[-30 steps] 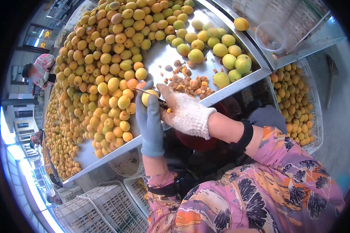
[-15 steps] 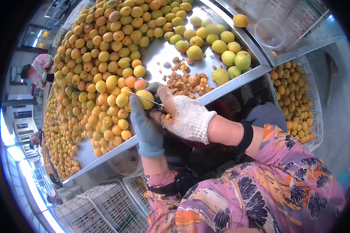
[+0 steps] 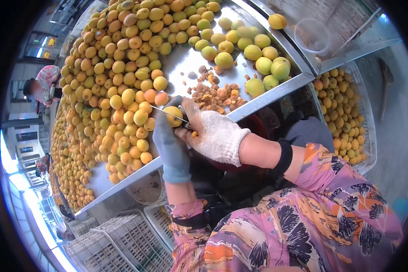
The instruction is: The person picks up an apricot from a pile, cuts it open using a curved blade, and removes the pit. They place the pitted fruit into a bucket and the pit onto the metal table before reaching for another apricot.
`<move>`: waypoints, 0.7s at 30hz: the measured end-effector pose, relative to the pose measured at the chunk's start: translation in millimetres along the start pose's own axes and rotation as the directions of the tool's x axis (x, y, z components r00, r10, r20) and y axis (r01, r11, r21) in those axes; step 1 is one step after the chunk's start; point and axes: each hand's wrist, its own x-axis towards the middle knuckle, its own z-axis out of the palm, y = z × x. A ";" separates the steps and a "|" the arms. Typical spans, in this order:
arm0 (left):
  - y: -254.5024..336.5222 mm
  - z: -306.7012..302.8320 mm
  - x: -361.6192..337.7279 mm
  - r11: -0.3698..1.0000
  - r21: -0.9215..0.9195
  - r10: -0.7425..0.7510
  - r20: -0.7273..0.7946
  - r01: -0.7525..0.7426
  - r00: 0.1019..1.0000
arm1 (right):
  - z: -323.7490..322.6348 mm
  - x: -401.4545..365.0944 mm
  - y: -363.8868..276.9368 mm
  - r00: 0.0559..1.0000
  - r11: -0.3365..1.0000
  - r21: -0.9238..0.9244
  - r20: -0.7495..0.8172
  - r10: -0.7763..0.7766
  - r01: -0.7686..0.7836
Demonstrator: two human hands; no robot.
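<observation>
My left hand, in a grey-blue glove, is closed around a yellow apricot at the metal table's near edge. A thin blade lies across the fruit, its handle mostly hidden in my right hand. That hand wears a white knitted glove with brown stains and is closed on the knife, close to the left fingertips. A small orange piece sticks to the right glove. Brown pits and scraps lie on the table just beyond my hands.
Piled apricots cover the metal table at left; greener fruit lies at right. A clear plastic bowl stands top right. Crates are at lower left, a crate of apricots at right. A person is far left.
The held apricot has turned slightly between the left fingers, with the blade still across it. The table and piles sit slightly lower-left in view at right; both hands keep their hold.
</observation>
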 end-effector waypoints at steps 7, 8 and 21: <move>2.4 -3.9 -6.8 0.984 -0.156 -0.079 0.026 0.083 0.996 | 1.0 -9.3 -7.6 0.998 0.995 -0.093 0.044 0.049 -0.045; 1.7 -4.5 -4.8 0.984 -0.157 -0.078 0.027 0.081 0.997 | 0.1 -8.7 -7.6 0.998 0.995 -0.094 0.043 0.048 -0.044; 6.1 0.1 -3.2 0.991 0.051 0.128 -0.014 -0.127 0.992 | -5.6 -8.2 -7.3 0.997 0.995 -0.082 0.056 0.056 -0.051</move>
